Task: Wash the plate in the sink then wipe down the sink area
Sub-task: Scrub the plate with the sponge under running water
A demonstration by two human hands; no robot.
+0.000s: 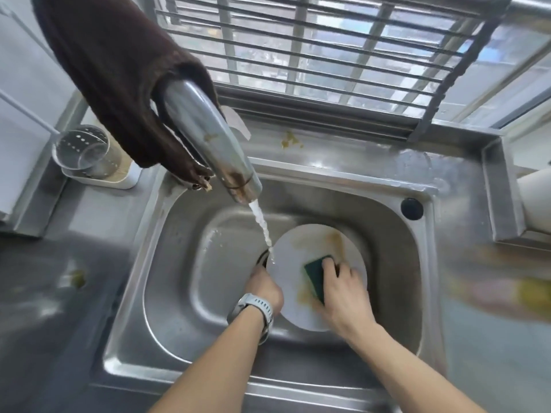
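Observation:
A white round plate [301, 248] with brown-yellow smears lies tilted in the steel sink [179, 263]. My left hand [264, 289], with a grey watch on the wrist, grips the plate's left rim. My right hand [343, 296] presses a green sponge [316, 277] flat on the plate's face. Water runs from the chrome faucet [208, 141] and lands on the plate's upper left edge, near the drain.
A brown cloth [113, 73] hangs over the faucet. A perforated utensil holder [86, 153] stands at the back left. Yellow stains mark the back ledge [290, 140], the left counter [78, 277] and the right counter [530, 293]. A barred window is behind the sink.

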